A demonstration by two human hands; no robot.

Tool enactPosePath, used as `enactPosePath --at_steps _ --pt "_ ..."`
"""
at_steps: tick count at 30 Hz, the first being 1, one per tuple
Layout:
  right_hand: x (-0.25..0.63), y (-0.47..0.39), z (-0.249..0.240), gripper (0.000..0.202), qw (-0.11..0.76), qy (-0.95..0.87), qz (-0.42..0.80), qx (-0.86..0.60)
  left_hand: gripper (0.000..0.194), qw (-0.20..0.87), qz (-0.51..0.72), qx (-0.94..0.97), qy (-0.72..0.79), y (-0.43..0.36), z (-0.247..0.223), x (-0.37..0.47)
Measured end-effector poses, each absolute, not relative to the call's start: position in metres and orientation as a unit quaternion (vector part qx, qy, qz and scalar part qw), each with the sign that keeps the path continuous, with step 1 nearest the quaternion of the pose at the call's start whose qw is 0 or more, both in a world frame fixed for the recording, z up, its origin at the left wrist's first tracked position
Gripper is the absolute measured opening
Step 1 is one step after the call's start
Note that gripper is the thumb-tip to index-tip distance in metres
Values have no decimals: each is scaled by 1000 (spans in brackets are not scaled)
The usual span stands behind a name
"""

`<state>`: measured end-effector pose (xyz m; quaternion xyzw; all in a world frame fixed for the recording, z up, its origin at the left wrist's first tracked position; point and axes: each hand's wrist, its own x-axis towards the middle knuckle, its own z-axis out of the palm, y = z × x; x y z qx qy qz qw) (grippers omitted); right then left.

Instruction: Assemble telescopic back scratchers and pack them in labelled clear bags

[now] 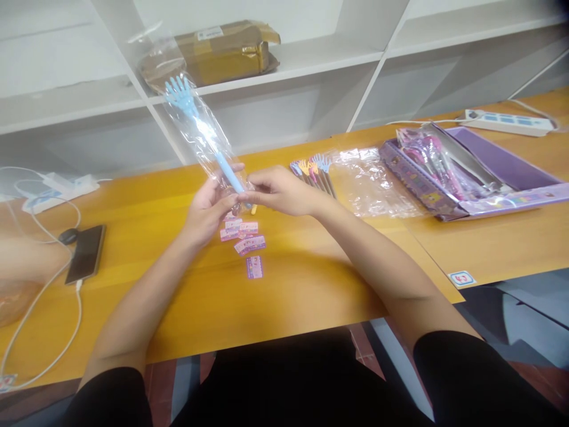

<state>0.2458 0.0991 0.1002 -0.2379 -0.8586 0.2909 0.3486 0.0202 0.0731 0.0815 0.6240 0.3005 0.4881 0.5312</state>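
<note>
A light blue, hand-shaped back scratcher (229, 173) stands tilted inside a clear plastic bag (213, 131), its fingers pointing up and left. My left hand (205, 209) is wrapped round the lower part of the bag and the handle. With thumb and fingers, my right hand (283, 191) pinches the bag at the handle's bottom end. Under my hands, several small pink and purple cards (255, 267) lie on the table. Just beyond my right wrist is a bundle of back scratchers (311, 169) with blue, yellow and pink hands; their lower parts are partly hidden.
Flat clear bags (371, 178) lie right of the bundle, beside a purple box (511, 198) holding bagged pink items. A phone (86, 254) with white cables and a power strip (60, 193) are at left. Another person's blurred arm (31, 261) reaches in there. A taped parcel (222, 53) sits on the shelf.
</note>
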Motion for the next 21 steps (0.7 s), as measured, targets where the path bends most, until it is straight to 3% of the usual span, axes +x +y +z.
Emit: enactPosePath --at_steps 21 --pt "243 102 96 63 351 -853 309 -231 59 536 496 616 295 76 80 23"
